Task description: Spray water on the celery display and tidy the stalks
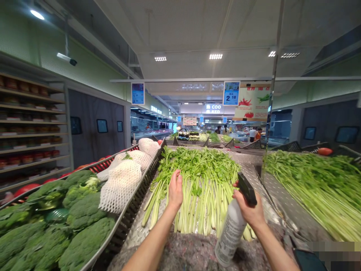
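My right hand (pixel 252 210) is wrapped round the neck of a spray bottle (pixel 231 229) with a pale grey body and a black trigger head. The bottle tilts slightly, with its head toward the celery. A wide bed of celery (pixel 201 180) lies ahead, leaves at the far side and pale stalks toward me. Over the left part of the celery is my left hand (pixel 176 190), held edge-on with its fingers stretched out and nothing in it. Whether it touches the stalks I cannot tell.
Left of the celery stands a black crate (pixel 132 192) with broccoli (pixel 87 209) and vegetables in white foam nets (pixel 122 184). A mirror on the right reflects the celery. Grey matted cloth (pixel 191 252) covers the near edge. Price signs (pixel 231 93) hang above. A few people are far off.
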The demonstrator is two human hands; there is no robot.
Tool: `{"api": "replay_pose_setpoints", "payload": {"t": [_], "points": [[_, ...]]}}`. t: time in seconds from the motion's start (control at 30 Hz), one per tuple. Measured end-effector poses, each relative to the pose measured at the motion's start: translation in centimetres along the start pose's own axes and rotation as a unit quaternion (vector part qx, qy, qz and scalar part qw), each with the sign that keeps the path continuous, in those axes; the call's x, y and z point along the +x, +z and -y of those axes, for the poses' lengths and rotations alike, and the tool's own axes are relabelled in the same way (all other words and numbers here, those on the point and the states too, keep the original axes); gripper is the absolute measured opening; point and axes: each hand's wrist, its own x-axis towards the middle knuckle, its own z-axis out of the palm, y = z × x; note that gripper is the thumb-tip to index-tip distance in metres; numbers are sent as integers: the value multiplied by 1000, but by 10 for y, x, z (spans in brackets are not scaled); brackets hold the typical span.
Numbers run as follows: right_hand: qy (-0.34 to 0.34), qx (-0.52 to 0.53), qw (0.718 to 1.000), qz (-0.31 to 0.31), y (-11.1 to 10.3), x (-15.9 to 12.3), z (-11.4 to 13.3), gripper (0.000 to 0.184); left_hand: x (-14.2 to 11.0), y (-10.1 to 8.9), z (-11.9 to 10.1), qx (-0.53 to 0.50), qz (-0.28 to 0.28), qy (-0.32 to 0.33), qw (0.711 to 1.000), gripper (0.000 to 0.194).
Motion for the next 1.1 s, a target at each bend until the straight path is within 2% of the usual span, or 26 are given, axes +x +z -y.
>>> {"api": "replay_pose_setpoints", "payload": {"t": [0.2, 0.43, 0.53, 0.63, 0.73, 0.83, 0.97, 1.1], "points": [[-6, -48, 999, -4, 5, -4, 4, 28, 1, -7, 4, 7, -11, -6, 1000, 40], [4, -27, 999, 26, 4, -8, 8, 29, 1, -6, 5, 4, -14, -5, 1000, 40], [15, -31, 999, 16, 2, -8, 8, 28, 0, -6, 6, 2, -15, -4, 1000, 39], [-12, -49, 999, 9, 3, -8, 11, 27, -1, -5, 5, 4, -8, -8, 1000, 40], [-52, -46, 996, 56, 9, -11, 21, 28, -1, -4, 4, 7, -3, -11, 1000, 41], [-61, -35, 991, 115, 17, -17, 36, 24, 0, -4, 5, 1, -6, -9, 1000, 40], [-54, -12, 992, 114, 27, -19, 50, 23, 2, -8, 7, 3, -11, -11, 1000, 40], [-35, 19, 992, 123, 33, -14, 47, 24, 4, -14, 8, 9, -15, -9, 1000, 40]]}}
